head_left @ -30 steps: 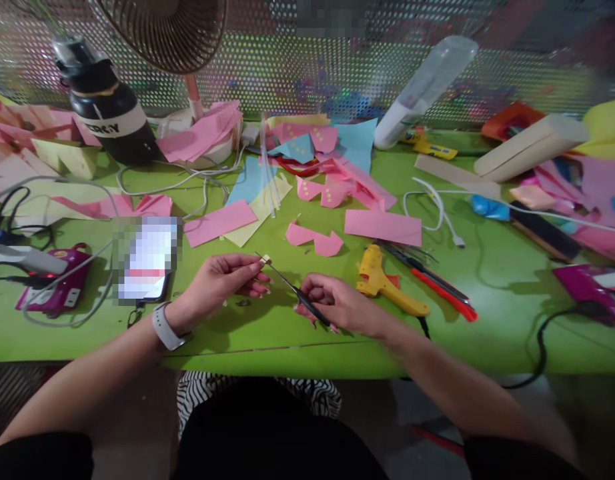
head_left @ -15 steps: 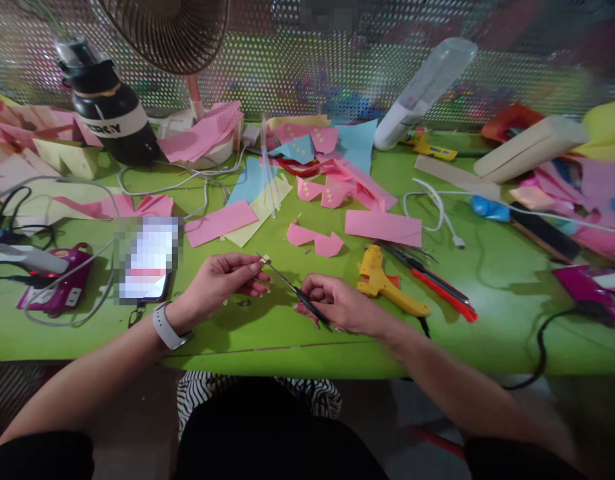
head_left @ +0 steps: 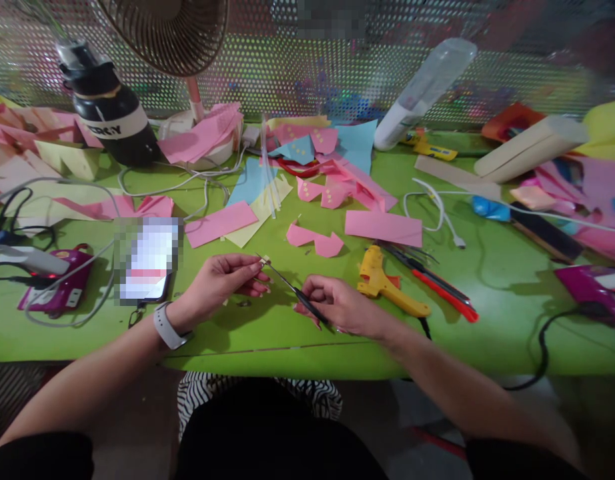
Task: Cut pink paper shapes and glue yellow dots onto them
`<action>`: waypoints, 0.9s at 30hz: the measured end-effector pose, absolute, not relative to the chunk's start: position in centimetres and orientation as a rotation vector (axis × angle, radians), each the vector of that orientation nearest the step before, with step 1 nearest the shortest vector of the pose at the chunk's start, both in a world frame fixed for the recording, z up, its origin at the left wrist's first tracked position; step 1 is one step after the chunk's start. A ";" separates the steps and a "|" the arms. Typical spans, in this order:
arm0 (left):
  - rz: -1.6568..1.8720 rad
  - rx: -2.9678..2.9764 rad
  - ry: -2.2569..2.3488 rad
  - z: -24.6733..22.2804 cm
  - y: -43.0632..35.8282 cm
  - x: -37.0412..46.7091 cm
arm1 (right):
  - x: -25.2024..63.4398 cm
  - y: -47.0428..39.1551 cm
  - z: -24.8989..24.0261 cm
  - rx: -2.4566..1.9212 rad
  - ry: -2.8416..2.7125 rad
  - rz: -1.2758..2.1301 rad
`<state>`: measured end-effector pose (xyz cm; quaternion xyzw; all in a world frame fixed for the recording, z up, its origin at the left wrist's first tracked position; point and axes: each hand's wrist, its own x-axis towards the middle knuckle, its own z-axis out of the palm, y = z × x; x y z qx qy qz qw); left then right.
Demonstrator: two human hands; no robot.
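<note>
Closest to me, over the green surface (head_left: 287, 337), both grips face each other across a small gap. My right grip (head_left: 332, 300) has its fingers wrapped around the dark handle of the scissors (head_left: 303, 298). My left grip (head_left: 236, 275) has thumb and forefinger pinched together on a tiny yellow piece (head_left: 266, 259).

The relation that counts lies between them: the scissors' long axis slants from the right grip away and leftward, so the tip ends beside the left fingertips — left grip nearer the tip, right grip at the handle. The yellow piece sits right at that tip; whether the blades are parted, I can't tell from here.

Just beyond the gap, a pink cutout (head_left: 315, 240) lies apart from both grips. The yellow glue gun (head_left: 375, 270) rests to the right of the right grip, the phone (head_left: 157, 267) to the left of the left one. Farther out, a pink strip (head_left: 221, 223) lies beyond the left grip and another pink strip (head_left: 383, 228) beyond the right — then, past the cutout, a dotted pink cutout (head_left: 332, 191).
</note>
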<state>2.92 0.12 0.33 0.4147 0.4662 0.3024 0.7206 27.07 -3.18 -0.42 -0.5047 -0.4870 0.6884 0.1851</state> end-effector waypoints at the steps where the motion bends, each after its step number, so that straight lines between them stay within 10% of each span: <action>1: 0.663 0.910 1.034 0.4 0.1 3.0 | 27.1 -3.2 -0.5 -1.420 -1.371 1.936; 27: 0.483 0.778 1.108 0.7 0.7 2.7 | 27.6 -2.9 -0.2 -1.510 -1.351 1.987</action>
